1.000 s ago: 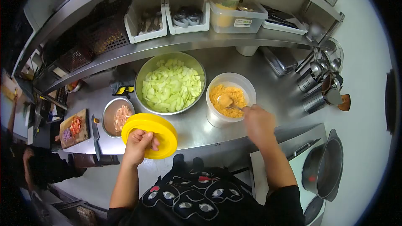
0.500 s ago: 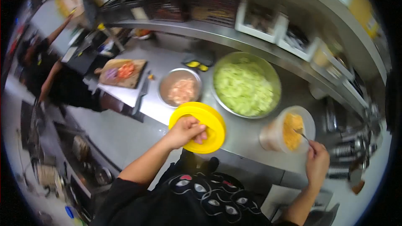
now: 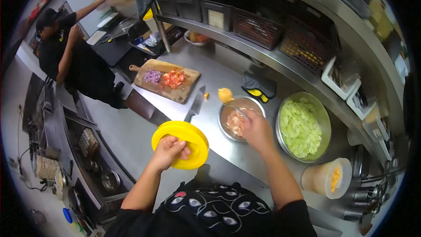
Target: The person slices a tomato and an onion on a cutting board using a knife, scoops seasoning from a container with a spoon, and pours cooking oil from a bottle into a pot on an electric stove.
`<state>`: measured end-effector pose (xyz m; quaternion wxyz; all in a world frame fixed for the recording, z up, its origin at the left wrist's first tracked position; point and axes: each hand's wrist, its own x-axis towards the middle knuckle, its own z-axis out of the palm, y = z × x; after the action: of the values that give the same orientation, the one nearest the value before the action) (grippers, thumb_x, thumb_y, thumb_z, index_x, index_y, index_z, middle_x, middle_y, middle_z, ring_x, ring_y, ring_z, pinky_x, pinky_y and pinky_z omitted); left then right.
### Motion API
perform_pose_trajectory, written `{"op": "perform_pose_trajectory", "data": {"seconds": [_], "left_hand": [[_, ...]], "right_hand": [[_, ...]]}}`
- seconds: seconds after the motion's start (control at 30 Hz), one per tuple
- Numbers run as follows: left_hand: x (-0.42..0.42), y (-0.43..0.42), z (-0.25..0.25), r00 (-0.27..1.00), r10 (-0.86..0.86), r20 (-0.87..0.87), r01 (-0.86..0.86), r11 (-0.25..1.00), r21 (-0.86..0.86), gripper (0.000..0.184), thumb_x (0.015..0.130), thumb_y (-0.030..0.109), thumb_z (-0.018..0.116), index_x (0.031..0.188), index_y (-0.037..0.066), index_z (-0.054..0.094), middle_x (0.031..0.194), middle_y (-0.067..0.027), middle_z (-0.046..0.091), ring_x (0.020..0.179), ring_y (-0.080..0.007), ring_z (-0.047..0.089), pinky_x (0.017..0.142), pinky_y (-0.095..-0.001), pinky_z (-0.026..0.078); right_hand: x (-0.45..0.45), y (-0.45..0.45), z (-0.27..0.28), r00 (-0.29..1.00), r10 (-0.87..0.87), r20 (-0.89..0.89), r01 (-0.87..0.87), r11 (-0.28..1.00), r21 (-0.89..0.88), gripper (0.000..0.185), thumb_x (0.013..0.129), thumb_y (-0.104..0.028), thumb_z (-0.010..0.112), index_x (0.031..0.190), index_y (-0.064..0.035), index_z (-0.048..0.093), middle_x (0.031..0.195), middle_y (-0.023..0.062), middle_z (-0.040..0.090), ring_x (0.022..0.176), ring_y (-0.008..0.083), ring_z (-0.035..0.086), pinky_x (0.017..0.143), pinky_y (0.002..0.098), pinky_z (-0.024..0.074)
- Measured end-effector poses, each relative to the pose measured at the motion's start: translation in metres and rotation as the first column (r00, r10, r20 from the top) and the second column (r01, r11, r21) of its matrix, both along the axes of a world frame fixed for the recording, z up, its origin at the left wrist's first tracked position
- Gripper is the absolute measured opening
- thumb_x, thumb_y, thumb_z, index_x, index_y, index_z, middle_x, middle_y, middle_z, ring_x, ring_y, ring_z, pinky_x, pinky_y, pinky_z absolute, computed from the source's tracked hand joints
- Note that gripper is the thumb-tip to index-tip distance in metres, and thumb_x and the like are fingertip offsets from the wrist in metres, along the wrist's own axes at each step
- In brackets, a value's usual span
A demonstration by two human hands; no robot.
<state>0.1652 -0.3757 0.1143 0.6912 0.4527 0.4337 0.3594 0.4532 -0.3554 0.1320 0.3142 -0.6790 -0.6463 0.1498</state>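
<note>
My left hand (image 3: 170,151) grips a yellow round lid (image 3: 196,147) in front of my body. In my right hand (image 3: 258,131) is a spoon (image 3: 237,109), heaped with an orange-yellow substance (image 3: 225,95). The spoon extends over a steel bowl (image 3: 250,101) of pale pink pieces that look like raw meat (image 3: 236,123). To its right stands a large metal bowl (image 3: 329,138) full of chopped pale green vegetable (image 3: 300,127). Nearer me on the right, a translucent plastic tub (image 3: 315,179) leans tilted, with orange-yellow contents (image 3: 336,179) inside.
A wooden cutting board (image 3: 184,91) bears chopped tomato and purple onion. A knife (image 3: 198,101) lies beside it. Dark gloves with yellow patches (image 3: 258,87) rest behind the bowls. Overhead runs a steel shelf (image 3: 263,52) with crates. Another person (image 3: 79,61) stands at far left.
My right hand has lifted the loaded spoon out of the tub and carried it left over the meat bowl. The view has turned rightward; my left hand still holds the lid.
</note>
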Motion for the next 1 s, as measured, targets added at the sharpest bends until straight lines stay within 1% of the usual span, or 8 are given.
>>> {"op": "perform_pose_trajectory", "data": {"seconds": [0.2,0.3,0.57,0.73,0.83,0.93,0.97,1.0], "left_hand": [[-0.09,0.011,-0.009,0.98,0.201,-0.012,-0.201,0.979,-0.01,0.014,0.092,0.012,0.05,0.096,0.001,0.058,0.075,-0.0059,0.064,0.062,-0.0133,0.06,0.058,-0.0236,0.049],[-0.132,0.013,-0.022,0.969,0.245,0.029,-0.244,0.969,-0.036,0.014,0.092,0.012,0.05,0.096,0.001,0.058,0.075,-0.0066,0.064,0.061,-0.0137,0.06,0.058,-0.0238,0.048],[-0.165,0.015,-0.037,0.96,0.279,0.029,-0.276,0.958,-0.081,0.014,0.092,0.013,0.05,0.093,0.002,0.058,0.073,-0.0074,0.064,0.059,-0.0142,0.059,0.056,-0.0248,0.048],[-0.161,0.031,-0.038,0.975,0.223,0.007,-0.222,0.972,-0.075,0.015,0.092,0.015,0.051,0.092,0.002,0.058,0.073,-0.007,0.064,0.058,-0.0141,0.059,0.057,-0.025,0.048],[-0.149,0.043,-0.037,0.983,0.181,0.006,-0.181,0.983,-0.042,0.015,0.092,0.015,0.051,0.093,0.002,0.058,0.073,-0.0073,0.063,0.058,-0.0143,0.059,0.057,-0.0257,0.047],[-0.133,0.053,-0.035,0.986,0.163,0.011,-0.163,0.987,-0.008,0.014,0.091,0.015,0.052,0.094,0.002,0.057,0.072,-0.008,0.063,0.057,-0.0148,0.058,0.057,-0.0272,0.048],[-0.126,0.055,-0.033,0.988,0.152,0.013,-0.152,0.988,0.005,0.014,0.091,0.015,0.053,0.094,0.002,0.057,0.072,-0.0083,0.063,0.058,-0.015,0.058,0.057,-0.0278,0.048],[-0.118,0.056,-0.029,0.988,0.154,0.032,-0.155,0.988,0.011,0.014,0.091,0.015,0.053,0.095,0.002,0.056,0.072,-0.0086,0.062,0.058,-0.0151,0.058,0.056,-0.0279,0.048]], "right_hand": [[-0.122,0.129,-0.081,0.999,-0.028,-0.039,0.026,0.998,-0.062,0.028,0.082,-0.006,0.048,0.107,-0.0022,0.058,0.1,0.0212,0.059,0.094,0.0364,0.057,0.08,0.0428,0.0465],[-0.163,0.186,-0.124,0.993,-0.105,0.046,0.111,0.979,-0.168,0.026,0.081,-0.006,0.047,0.105,-0.0039,0.056,0.099,0.0185,0.058,0.093,0.0359,0.059,0.08,0.0448,0.0475],[-0.193,0.23,-0.167,0.988,-0.155,0.016,0.155,0.964,-0.218,0.033,0.083,-0.007,0.047,0.116,-0.0037,0.051,0.107,0.0211,0.051,0.102,0.0352,0.054,0.085,0.0428,0.0458],[-0.186,0.223,-0.17,0.992,-0.077,-0.101,0.054,0.974,-0.219,0.048,0.081,-0.004,0.047,0.129,-0.0104,0.046,0.111,0.0199,0.047,0.107,0.035,0.05,0.088,0.0415,0.044],[-0.18,0.215,-0.161,0.985,-0.058,-0.159,0.037,0.99,-0.136,0.05,0.076,0.0,0.052,0.126,-0.0073,0.049,0.104,0.022,0.049,0.099,0.0372,0.051,0.088,0.0394,0.0433],[-0.164,0.188,-0.124,0.983,0.058,-0.174,-0.072,0.995,-0.074,0.048,0.076,-0.003,0.056,0.124,-0.0065,0.051,0.108,0.0214,0.049,0.101,0.0367,0.051,0.089,0.0386,0.0436],[-0.152,0.169,-0.105,0.958,0.118,-0.26,-0.129,0.991,-0.025,0.047,0.076,-0.004,0.057,0.123,-0.0055,0.051,0.111,0.0217,0.048,0.103,0.037,0.051,0.09,0.0387,0.0436],[-0.133,0.14,-0.084,0.986,0.138,-0.09,-0.118,0.973,0.199,0.043,0.076,-0.006,0.057,0.119,-0.0055,0.053,0.107,0.0209,0.049,0.098,0.0353,0.053,0.083,0.0391,0.0461]]}}
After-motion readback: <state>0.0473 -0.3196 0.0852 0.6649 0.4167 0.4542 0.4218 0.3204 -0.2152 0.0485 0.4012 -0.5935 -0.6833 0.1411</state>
